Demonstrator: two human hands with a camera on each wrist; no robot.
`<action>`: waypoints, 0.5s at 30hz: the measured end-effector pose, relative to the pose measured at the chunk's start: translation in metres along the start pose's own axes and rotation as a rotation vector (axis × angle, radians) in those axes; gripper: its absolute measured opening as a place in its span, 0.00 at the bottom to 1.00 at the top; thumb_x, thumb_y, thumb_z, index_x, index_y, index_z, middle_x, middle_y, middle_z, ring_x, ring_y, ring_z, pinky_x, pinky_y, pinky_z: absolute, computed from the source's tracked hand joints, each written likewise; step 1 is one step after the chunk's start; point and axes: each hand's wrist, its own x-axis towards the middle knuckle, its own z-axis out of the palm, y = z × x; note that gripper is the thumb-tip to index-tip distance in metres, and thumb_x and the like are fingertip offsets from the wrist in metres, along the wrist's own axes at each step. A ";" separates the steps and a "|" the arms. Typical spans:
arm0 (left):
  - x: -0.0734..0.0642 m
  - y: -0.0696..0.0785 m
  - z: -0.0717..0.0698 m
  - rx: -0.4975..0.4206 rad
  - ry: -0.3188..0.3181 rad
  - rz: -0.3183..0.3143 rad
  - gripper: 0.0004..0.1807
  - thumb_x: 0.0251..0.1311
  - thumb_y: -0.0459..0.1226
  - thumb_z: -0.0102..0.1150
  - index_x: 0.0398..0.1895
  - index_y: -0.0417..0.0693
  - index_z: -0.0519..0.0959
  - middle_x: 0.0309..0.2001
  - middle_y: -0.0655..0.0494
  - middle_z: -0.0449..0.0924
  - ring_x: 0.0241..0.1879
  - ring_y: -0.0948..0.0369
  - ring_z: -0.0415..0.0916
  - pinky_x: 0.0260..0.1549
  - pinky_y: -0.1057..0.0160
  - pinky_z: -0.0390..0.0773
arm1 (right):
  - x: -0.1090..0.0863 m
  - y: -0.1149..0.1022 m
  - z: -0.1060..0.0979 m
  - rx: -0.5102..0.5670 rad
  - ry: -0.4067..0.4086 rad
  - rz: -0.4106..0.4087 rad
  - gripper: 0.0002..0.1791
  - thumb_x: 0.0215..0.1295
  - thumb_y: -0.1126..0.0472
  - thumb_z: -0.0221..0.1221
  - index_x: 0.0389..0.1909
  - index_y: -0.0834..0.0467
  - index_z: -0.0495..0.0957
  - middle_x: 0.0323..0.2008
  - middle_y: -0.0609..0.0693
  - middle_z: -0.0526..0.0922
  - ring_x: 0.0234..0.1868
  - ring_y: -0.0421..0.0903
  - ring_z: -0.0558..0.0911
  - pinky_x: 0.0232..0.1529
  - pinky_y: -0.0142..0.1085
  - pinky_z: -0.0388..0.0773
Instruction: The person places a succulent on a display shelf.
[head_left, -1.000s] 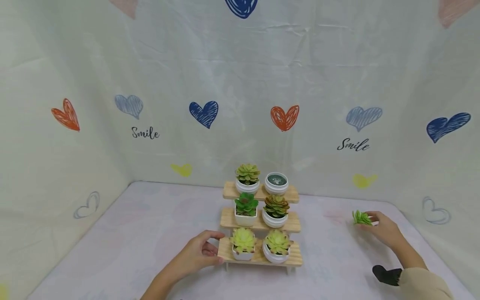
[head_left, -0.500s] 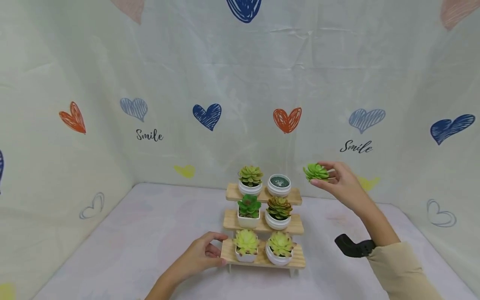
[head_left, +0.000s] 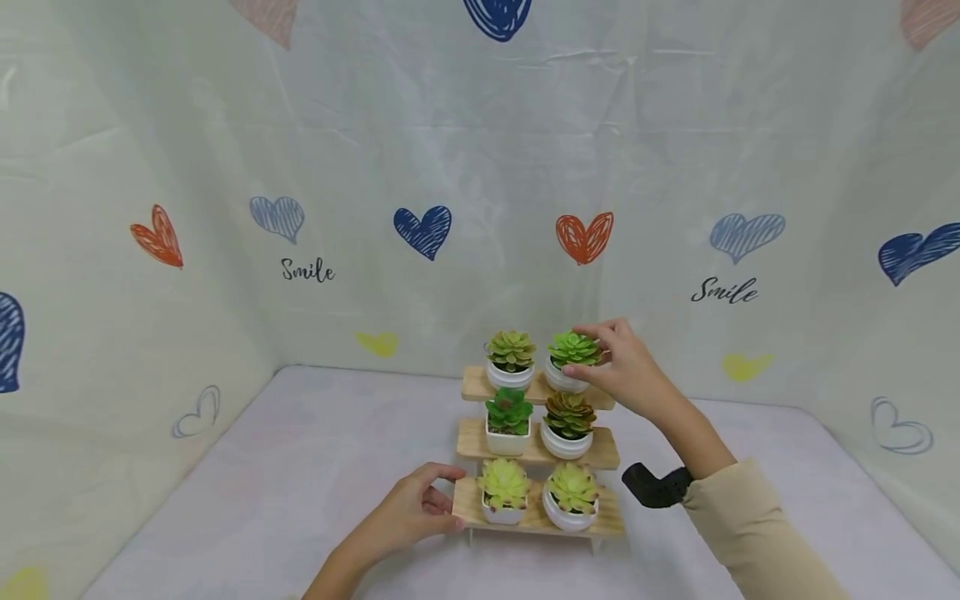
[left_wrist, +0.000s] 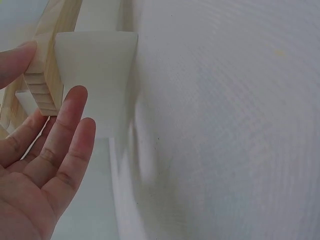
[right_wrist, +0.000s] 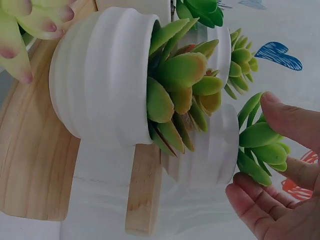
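Bright green leaves of a small artificial succulent (head_left: 573, 348) are pinched between the thumb and fingers of my right hand (head_left: 626, 371). The plant sits at the mouth of a white ribbed pot (head_left: 564, 382) on the top right of a three-tier wooden stand (head_left: 465, 500); in the right wrist view the succulent (right_wrist: 262, 142) meets the rim of its pot (right_wrist: 220, 150). My left hand (head_left: 408, 510) grips the left end of the lowest tier. The left wrist view has the thumb on top of that wooden board (left_wrist: 50, 55) and fingers beneath, two of them extended past it.
Beside the pinched plant stands a potted succulent (head_left: 511, 354). The middle tier bears a dark green one (head_left: 509, 412) and a reddish-brown one (head_left: 568, 417); the lowest bears two pale green ones, the left in a square pot (head_left: 504, 492). A heart-printed curtain (head_left: 480, 150) hangs behind the table (head_left: 337, 433).
My right hand has carried the bright green succulent from the table's right side, up and leftward, to the pot on the top tier. The left hand has kept its grip on the stand.
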 end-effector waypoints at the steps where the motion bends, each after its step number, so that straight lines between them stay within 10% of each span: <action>1: 0.001 0.001 0.000 -0.001 0.001 -0.004 0.32 0.49 0.36 0.68 0.58 0.35 0.68 0.47 0.46 0.75 0.36 0.63 0.75 0.33 0.71 0.76 | 0.000 0.000 0.001 -0.008 0.000 -0.002 0.33 0.58 0.53 0.63 0.62 0.62 0.67 0.50 0.62 0.64 0.45 0.56 0.72 0.43 0.46 0.75; 15: -0.002 0.012 -0.007 0.122 0.036 0.014 0.29 0.53 0.39 0.66 0.57 0.37 0.71 0.56 0.42 0.73 0.48 0.51 0.76 0.43 0.58 0.78 | -0.031 0.012 -0.006 -0.037 0.119 -0.106 0.24 0.70 0.55 0.50 0.61 0.64 0.67 0.57 0.64 0.65 0.54 0.58 0.66 0.51 0.55 0.69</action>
